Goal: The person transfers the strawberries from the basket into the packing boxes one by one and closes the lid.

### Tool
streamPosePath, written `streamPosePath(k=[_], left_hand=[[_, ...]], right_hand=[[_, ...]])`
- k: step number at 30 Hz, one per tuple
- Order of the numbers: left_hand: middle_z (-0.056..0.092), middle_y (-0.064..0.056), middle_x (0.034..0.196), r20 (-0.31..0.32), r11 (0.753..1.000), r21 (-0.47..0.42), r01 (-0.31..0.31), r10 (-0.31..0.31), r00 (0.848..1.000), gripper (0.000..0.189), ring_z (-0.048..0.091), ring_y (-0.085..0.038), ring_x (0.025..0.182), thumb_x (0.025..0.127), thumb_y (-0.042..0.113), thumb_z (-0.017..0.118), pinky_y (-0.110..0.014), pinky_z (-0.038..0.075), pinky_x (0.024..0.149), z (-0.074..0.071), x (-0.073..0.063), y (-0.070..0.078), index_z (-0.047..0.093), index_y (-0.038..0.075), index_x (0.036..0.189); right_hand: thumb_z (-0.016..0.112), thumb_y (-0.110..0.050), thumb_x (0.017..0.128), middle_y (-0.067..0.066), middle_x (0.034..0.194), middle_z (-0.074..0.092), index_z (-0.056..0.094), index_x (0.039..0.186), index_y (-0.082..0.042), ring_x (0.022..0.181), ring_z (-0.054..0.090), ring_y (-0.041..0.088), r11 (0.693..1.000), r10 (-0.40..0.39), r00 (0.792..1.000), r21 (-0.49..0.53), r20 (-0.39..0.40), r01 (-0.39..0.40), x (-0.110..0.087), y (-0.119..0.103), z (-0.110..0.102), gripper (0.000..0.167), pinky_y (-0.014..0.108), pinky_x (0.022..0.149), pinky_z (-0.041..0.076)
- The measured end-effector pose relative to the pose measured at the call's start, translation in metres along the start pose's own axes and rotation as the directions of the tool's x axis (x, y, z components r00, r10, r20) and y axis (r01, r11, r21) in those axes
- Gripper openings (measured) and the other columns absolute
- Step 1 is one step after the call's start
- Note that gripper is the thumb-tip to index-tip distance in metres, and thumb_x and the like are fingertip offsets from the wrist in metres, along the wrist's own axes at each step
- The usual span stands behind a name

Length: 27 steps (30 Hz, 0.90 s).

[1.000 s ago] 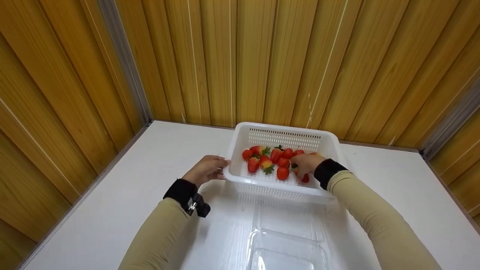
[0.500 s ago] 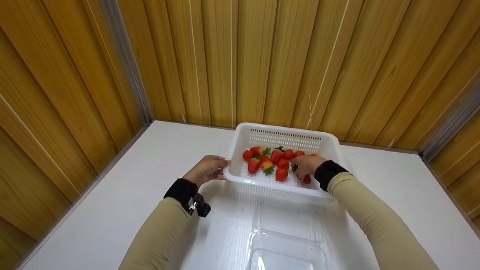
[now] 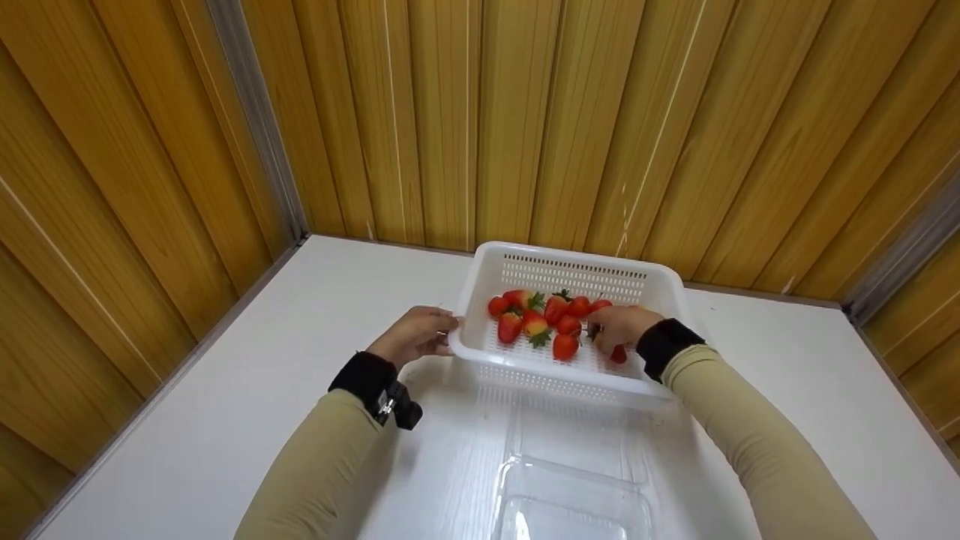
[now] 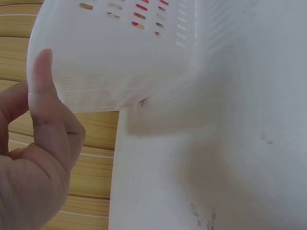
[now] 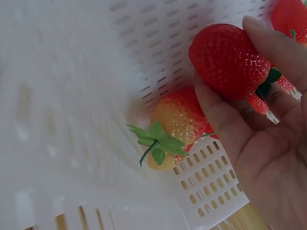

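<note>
A white perforated plastic basket (image 3: 577,256) stands at the back of the table with several red strawberries (image 3: 535,322) in it. My left hand (image 3: 416,335) pinches its left rim; in the left wrist view the thumb of this hand (image 4: 45,143) presses against the basket wall (image 4: 110,52). Inside the right part of the basket, my right hand (image 3: 628,324) holds a strawberry (image 5: 228,60) between thumb and fingers, its leafy end toward the palm. Right below those fingers in the right wrist view lies a yellow-and-red strawberry (image 5: 180,117) with green leaves.
In front of the basket a clear plastic container (image 3: 574,468) lies on the white table (image 3: 247,382). Yellow wood-look panels (image 3: 514,127) rise behind the table and at both sides. A small camera (image 3: 405,411) sticks out from the left wrist's black band.
My right hand, with the strawberry, has shifted very slightly to the right inside the basket. The left hand keeps its grip on the rim.
</note>
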<state>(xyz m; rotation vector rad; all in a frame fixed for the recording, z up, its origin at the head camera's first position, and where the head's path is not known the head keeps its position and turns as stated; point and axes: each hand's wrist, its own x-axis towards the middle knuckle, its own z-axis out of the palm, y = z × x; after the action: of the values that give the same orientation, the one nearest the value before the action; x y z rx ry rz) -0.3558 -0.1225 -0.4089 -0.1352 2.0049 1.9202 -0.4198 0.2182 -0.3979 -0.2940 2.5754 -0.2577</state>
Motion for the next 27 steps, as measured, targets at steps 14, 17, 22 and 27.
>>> streamPosePath(k=[14, 17, 22, 27], left_hand=[[0.062, -0.003, 0.085, -0.011, 1.0, -0.02, 0.017, -0.018, 1.0, 0.027, 0.062, -0.011, 0.07, 0.098, 0.009, 0.06, -0.015, 0.059, 0.058, 0.0, 0.001, -0.002, 0.063, -0.007, 0.12], [0.062, -0.002, 0.082, -0.009, 1.0, -0.025, 0.012, -0.012, 1.0, 0.025, 0.062, -0.009, 0.067, 0.097, 0.01, 0.06, -0.014, 0.058, 0.057, 0.001, 0.0, -0.004, 0.064, -0.005, 0.116], [0.061, -0.003, 0.082, -0.012, 0.999, -0.035, -0.005, 0.005, 1.0, 0.02, 0.061, -0.009, 0.064, 0.094, 0.012, 0.06, -0.014, 0.056, 0.055, 0.003, -0.002, -0.005, 0.063, -0.002, 0.108], [0.06, -0.005, 0.087, -0.018, 1.0, -0.015, -0.02, 0.02, 1.0, 0.022, 0.062, -0.01, 0.067, 0.096, 0.014, 0.06, -0.016, 0.058, 0.058, 0.005, -0.003, -0.002, 0.059, -0.002, 0.111]], right_hand=[[0.068, 0.005, 0.084, 0.01, 0.107, 0.058, 0.06, 0.13, -0.003, 0.09, 0.055, 0.023, 0.989, -0.023, 1.0, 0.145, -0.007, 0.024, -0.006, 0.0, -0.007, 0.047, 0.025, 0.066, 0.047], [0.072, 0.0, 0.086, 0.013, 0.113, 0.061, 0.061, 0.13, -0.003, 0.099, 0.055, 0.027, 0.997, -0.052, 0.998, 0.054, -0.022, 0.053, -0.008, -0.003, -0.013, 0.046, 0.03, 0.078, 0.051], [0.073, -0.004, 0.087, 0.016, 0.119, 0.062, 0.061, 0.128, -0.002, 0.107, 0.054, 0.031, 0.996, -0.081, 0.995, -0.054, -0.058, 0.078, -0.014, -0.008, -0.027, 0.043, 0.038, 0.09, 0.05], [0.072, -0.003, 0.088, 0.019, 0.116, 0.061, 0.059, 0.129, 0.0, 0.098, 0.057, 0.028, 0.99, -0.105, 0.992, -0.103, -0.068, 0.098, -0.023, -0.012, -0.04, 0.043, 0.036, 0.086, 0.054]])
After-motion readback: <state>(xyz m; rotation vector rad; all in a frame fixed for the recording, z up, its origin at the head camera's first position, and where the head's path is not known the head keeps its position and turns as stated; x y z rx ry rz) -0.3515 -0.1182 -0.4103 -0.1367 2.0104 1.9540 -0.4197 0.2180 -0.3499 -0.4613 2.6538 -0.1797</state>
